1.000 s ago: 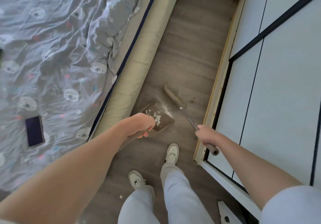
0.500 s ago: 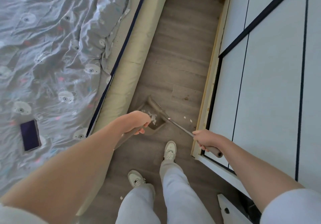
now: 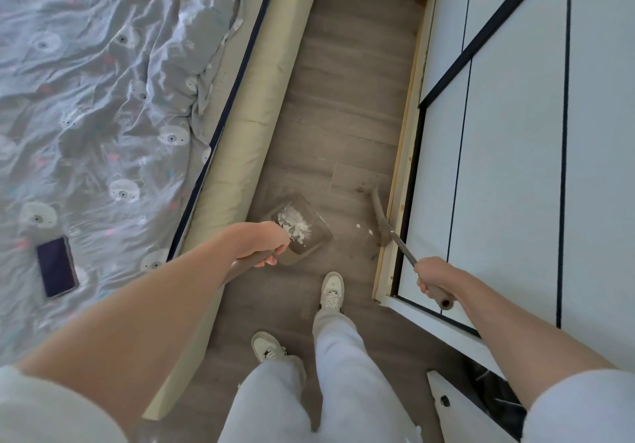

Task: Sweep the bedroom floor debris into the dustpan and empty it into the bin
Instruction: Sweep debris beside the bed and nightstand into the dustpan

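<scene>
At frame centre, our left hand grips the loaded dustpan, our right hand the broom; tilting risks spilling scraps.

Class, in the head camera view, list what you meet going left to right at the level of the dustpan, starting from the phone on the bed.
Phone → beige bed edge → dustpan holding white debris → loose white scraps → broom head → wardrobe doors.

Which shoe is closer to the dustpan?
The shoe further forward, just below the dustpan that the left hand holds. The other shoe sits further back, nearer the person.
</scene>
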Demonstrator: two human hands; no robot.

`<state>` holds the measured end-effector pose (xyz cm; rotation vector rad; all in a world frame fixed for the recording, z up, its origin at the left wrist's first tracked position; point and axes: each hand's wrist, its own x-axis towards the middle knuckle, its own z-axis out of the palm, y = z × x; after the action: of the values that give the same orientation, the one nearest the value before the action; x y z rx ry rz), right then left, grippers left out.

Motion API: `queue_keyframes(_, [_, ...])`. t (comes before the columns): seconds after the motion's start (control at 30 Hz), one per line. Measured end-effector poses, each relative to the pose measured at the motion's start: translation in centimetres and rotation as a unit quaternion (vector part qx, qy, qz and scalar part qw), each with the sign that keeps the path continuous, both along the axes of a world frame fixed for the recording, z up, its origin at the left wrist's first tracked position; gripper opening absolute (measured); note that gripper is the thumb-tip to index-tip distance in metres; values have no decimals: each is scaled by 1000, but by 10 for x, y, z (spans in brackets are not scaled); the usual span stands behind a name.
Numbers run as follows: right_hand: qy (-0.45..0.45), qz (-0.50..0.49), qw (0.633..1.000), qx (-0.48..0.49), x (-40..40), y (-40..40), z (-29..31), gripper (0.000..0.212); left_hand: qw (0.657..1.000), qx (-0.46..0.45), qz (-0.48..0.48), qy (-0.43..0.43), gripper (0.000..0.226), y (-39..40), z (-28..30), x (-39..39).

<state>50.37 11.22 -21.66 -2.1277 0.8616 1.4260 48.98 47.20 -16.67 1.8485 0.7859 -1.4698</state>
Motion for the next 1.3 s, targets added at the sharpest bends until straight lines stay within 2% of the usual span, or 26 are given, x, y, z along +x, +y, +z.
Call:
queue_keyframes(0.17, [31, 6, 997, 75, -13, 2, 17, 27, 1000, -10, 19, -18, 60, 7, -7, -1])
queue_keyframes(0.3, [-20, 150, 986, 76, -16, 5, 22, 24, 1000, -7, 29, -4, 32, 5, -4, -1])
queue_keyframes(0.37, [-32, 185, 979, 72, -20, 26, 9, 22, 1000, -3, 23, 2, 26, 3, -5, 0])
queue_keyframes(0.47, [-6, 223, 971, 91, -16, 49, -4, 23, 1000, -9, 21, 11, 23, 2, -8, 2])
queue_keyframes(0.57, [28, 214, 969, 122, -3, 38, 11, 25, 1000, 0, 15, 10, 28, 7, -13, 3])
queue_keyframes(0.73, [11, 172, 979, 105, 16, 0, 33, 34, 1000, 3, 17, 14, 31, 12, -12, -12])
queue_keyframes(0.83, [-14, 169, 982, 81, 36, -1, 31, 40, 999, -8, 34, 26, 20, 20, -3, -36])
queue_keyframes(0.97, [-26, 188, 980, 64, 61, 25, 18, 29, 998, -7, 58, 36, 26, 32, 0, -70])
queue_keyframes(1.17, [52, 238, 967, 78, 24, 82, -3, 32, 994, -23, 105, 31, 25, 36, -7, -94])
queue_keyframes(1.3, [82, 195, 971, 107, 30, 67, 14, 44, 991, -34, 129, 16, 24, 42, -11, -102])
